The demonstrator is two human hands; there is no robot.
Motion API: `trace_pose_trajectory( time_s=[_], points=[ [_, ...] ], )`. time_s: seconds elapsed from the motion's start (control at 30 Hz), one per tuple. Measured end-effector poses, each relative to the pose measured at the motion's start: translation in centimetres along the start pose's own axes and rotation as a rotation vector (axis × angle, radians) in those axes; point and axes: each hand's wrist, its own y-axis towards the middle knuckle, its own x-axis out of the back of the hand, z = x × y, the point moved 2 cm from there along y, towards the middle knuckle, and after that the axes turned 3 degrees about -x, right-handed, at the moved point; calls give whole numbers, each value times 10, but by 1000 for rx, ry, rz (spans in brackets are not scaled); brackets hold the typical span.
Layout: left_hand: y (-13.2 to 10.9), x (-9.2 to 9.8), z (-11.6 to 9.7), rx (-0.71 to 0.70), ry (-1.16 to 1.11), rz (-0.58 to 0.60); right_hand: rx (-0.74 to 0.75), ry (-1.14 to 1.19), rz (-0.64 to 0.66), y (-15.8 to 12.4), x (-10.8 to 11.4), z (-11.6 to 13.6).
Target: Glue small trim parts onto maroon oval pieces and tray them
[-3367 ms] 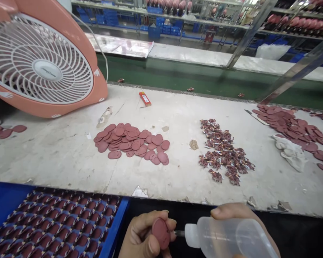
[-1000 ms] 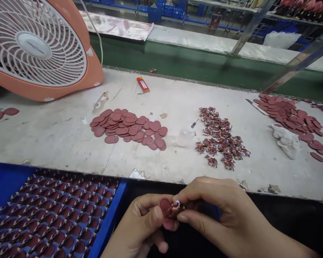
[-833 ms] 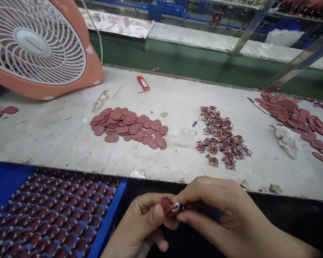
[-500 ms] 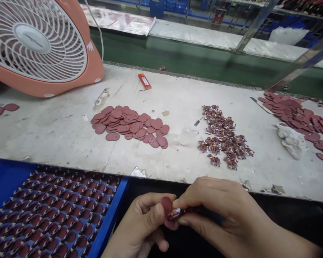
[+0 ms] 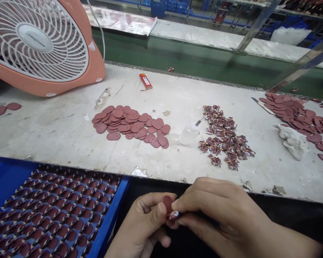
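The fingers of the left hand (image 5: 146,222) are nearly closed, pinching a dark red oval disc (image 5: 167,203) by its edge. The right hand (image 5: 218,209) has its thumb and finger tips close together on a tiny brown animal figure (image 5: 173,215), which seems to touch the disc; the fingers hide most of it.

Both things look light. The disc looks stiff and smooth, so its rim is likely the best place to hold. The figure may have thin legs that could bend or snap, so its fat middle seems safer to pinch.

A blue tray (image 5: 120,200) full of small pieces sits near the left hand. Up on the table (image 5: 177,96) are a pile of red discs (image 5: 131,123), a see-through bottle (image 5: 188,136) and a heap of figures (image 5: 224,134).
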Motion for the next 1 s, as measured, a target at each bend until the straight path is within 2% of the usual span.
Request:
trace_pose_trajectory(
  time_s=[0.43,0.7,0.87,1.0],
  points=[
    [1,-5,-5,37,-5,-18,-42,-1,-1,-2,-4,0],
    [2,-2,-3,7,3,19,-23,16,14,5,-4,-1],
    [2,1,-3,-12,-30,-20,-31,7,18,8,-6,-2],
    [2,3,-2,-5,-69,-8,-22,18,27,6,-3,1]
  ],
)
